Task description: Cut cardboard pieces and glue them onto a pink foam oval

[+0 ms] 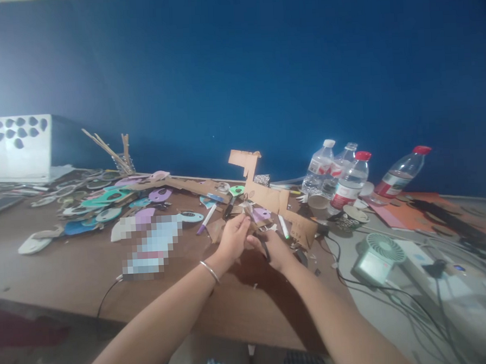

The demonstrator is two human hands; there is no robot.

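Note:
My left hand (pixel 232 238), with a silver bangle at its wrist, has its fingers pinched together over the table. What they hold is too small and blurred to make out. Close beside it, my right hand (pixel 276 250) is closed around a pair of scissors; their black handle loop (pixel 265 250) shows at the fingers, and the blades are hard to see. Just beyond both hands is a stepped piece of cardboard (pixel 268 198); I cannot tell whether a hand touches it. A purple marker (pixel 206 219) and a green-tipped marker (pixel 284 226) lie to either side.
Foam cut-outs (pixel 109 197) are heaped on the left of the brown table (pixel 241 312). A pixelated phone-like rectangle (pixel 152 246) lies nearer, with a cable. Several plastic bottles (pixel 351 182) stand back right. A small green fan (pixel 379 256) and cables are at right. A blue wall rises behind.

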